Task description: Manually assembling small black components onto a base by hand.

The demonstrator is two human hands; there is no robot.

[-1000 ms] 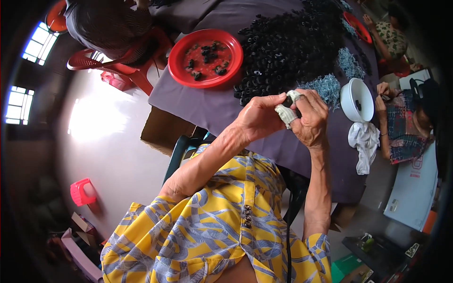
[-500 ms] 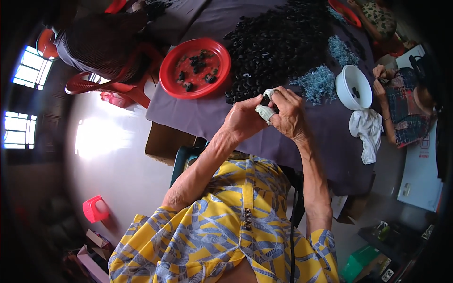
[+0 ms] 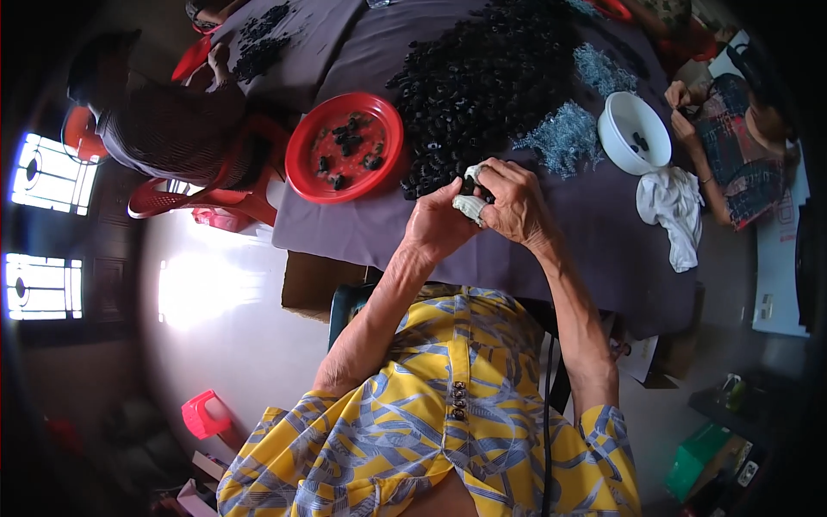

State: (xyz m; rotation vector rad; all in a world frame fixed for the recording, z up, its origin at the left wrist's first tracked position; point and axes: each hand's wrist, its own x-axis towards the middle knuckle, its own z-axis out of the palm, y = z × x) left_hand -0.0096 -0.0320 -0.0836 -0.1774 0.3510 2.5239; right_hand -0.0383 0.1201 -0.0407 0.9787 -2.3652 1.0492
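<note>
1. We see the right hand (image 3: 514,205) pinching a small black piece (image 3: 468,185) between thumb and finger, both wrapped in whitish covers (image 3: 468,208).
2. The left hand (image 3: 433,224) brings its thumb tip to the piece; its other fingers are largely hidden, so we cannot tell whether they grip.
3. Just beyond the fingers, we find a heap of black pieces (image 3: 482,95).
4. Left of the fingers sits a red basin (image 3: 298,168); to their right, a blue-grey tangle (image 3: 562,140), then a white bowl (image 3: 613,142).

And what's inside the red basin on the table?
The red basin holds several small black pieces, some bunched, others apart. Whatever lies directly beneath them is covered and can't be seen.
</note>
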